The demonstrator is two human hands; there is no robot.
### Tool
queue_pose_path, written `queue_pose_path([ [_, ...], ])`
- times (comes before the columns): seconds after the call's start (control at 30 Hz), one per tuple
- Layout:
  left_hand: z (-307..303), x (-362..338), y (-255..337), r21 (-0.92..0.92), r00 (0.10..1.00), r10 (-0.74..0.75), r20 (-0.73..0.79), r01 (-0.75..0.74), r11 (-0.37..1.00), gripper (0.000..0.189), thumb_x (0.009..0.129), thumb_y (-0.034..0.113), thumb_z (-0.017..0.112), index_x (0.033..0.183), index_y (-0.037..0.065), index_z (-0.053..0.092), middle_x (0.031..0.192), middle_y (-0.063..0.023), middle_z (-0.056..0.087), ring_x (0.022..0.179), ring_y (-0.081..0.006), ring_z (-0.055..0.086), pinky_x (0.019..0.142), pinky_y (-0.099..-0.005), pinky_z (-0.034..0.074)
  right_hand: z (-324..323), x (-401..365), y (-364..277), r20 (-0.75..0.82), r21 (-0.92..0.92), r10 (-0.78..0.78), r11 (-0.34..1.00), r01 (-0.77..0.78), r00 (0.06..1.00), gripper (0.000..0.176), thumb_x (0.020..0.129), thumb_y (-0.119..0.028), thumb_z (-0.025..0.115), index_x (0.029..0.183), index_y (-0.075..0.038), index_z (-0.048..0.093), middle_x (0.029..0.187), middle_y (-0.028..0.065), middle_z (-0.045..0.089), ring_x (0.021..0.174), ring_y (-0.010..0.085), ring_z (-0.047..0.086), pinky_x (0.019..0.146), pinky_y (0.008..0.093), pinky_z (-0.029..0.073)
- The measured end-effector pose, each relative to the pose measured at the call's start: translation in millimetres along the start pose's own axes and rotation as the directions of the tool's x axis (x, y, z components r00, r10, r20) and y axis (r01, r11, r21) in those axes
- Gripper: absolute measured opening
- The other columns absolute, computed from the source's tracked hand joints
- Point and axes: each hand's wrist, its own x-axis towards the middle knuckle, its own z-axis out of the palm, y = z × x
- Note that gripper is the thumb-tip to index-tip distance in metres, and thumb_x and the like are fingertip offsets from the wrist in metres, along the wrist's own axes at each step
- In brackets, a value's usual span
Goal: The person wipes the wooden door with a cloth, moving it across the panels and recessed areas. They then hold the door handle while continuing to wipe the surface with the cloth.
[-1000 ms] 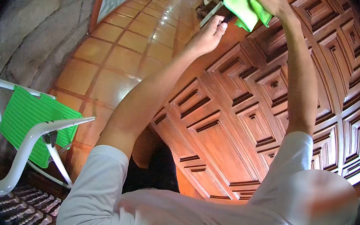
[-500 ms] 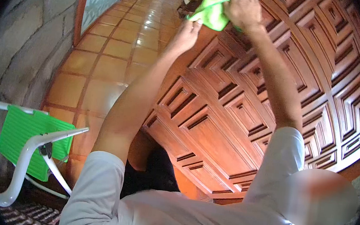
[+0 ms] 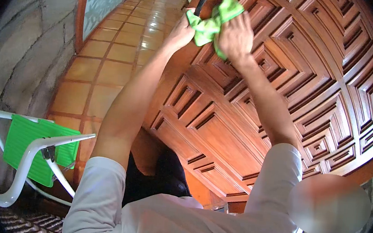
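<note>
A bright green cloth [image 3: 206, 29] stretches between my two hands near the top of the view, against the carved wooden door [image 3: 227, 136]. My left hand [image 3: 182, 33] is closed around one end of it, beside the lower end of a dark door handle [image 3: 204, 1]. Bunched cloth sits under and above my right hand [image 3: 236, 37], whose fingers are curled on it at the door's surface. Part of the handle is hidden behind the cloth and my left hand.
A folding step stool with a green step [image 3: 40, 146] and white frame stands at lower left. Stone wall [image 3: 30, 45] and a frosted glass panel [image 3: 105, 5] line the left side. Glossy tiles [image 3: 112, 70] cover the floor.
Both hands and the cloth have come lower and leftward in view. The dark handle now shows above the cloth, which is stretched out and twisted between my hands.
</note>
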Motion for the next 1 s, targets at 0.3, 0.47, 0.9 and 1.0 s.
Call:
queue_pose_path([
  [0.3,-8.2,-1.8,7.3,-0.118,0.994,-0.023,0.104,0.035,0.992,0.030,0.111,0.023,0.039,0.136,0.011,0.050,0.110,-0.0041,0.061,0.083,-0.0095,0.061,0.061,-0.0229,0.051,20.5,-26.8,-40.9,0.072,0.193,-0.094,0.978,0.078,0.993,0.017,0.087,-0.013,0.063,0.099,-0.005,0.072,0.100,0.0100,0.069,0.109,0.0287,0.062,0.102,0.0435,0.051],
  [0.47,-7.3,-4.6,20.9,-0.173,0.993,-0.042,0.106,0.060,0.983,0.029,0.112,0.025,0.039,0.134,0.010,0.049,0.108,0.0003,0.062,0.072,-0.0054,0.049,0.060,-0.0232,0.044,-38.1,-34.8,23.6,-0.241,0.111,-0.031,0.992,0.059,0.970,0.043,0.074,-0.018,0.072,0.115,-0.006,0.068,0.101,0.0082,0.065,0.108,0.0263,0.063,0.106,0.0455,0.048],
  [0.9,-7.5,-3.1,11.6,0.049,0.998,0.054,0.021,-0.055,0.997,0.034,0.111,0.029,0.038,0.135,0.007,0.049,0.114,-0.0062,0.065,0.087,-0.0128,0.056,0.075,-0.0288,0.046,-93.7,-85.9,115.2,0.107,-0.303,0.295,0.919,-0.251,0.950,0.059,0.085,-0.039,0.066,0.132,-0.004,0.061,0.132,0.0200,0.063,0.134,0.0347,0.052,0.124,0.0488,0.023],
  [1.0,-7.5,-4.4,9.1,0.041,0.995,0.098,0.008,-0.098,0.994,0.034,0.111,0.028,0.037,0.137,0.009,0.048,0.110,-0.0030,0.065,0.072,-0.0073,0.053,0.060,-0.0247,0.046,-127.9,-115.4,136.6,0.116,-0.303,0.367,0.898,-0.319,0.923,0.055,0.078,-0.025,0.074,0.129,-0.006,0.066,0.126,0.0184,0.067,0.129,0.0356,0.056,0.118,0.0483,0.034],
])
